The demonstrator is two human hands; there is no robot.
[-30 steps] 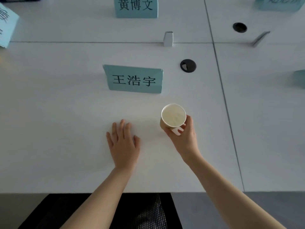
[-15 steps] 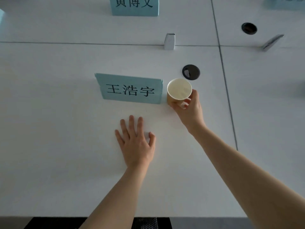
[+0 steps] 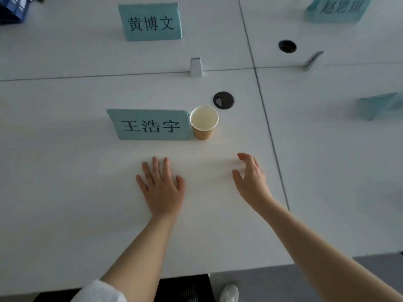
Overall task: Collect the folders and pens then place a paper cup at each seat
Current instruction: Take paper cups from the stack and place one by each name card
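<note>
Blurred teal name cards point(image 3: 338, 8) sit cut off at upper right. The tan paper cup point(image 3: 203, 123) stands upright, mouth up, at frame centre, beside the teal name card point(image 3: 150, 125). The left hand point(image 3: 162, 188) lies flat with fingers spread; the right hand point(image 3: 253, 182) is released, holding nothing.

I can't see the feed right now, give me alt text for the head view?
A paper cup stands upright and empty on the white table, right beside the near name card, with neither hand on it. The left hand lies flat on the table; the right hand is open with relaxed fingers, nearer the person than the cup.
</note>
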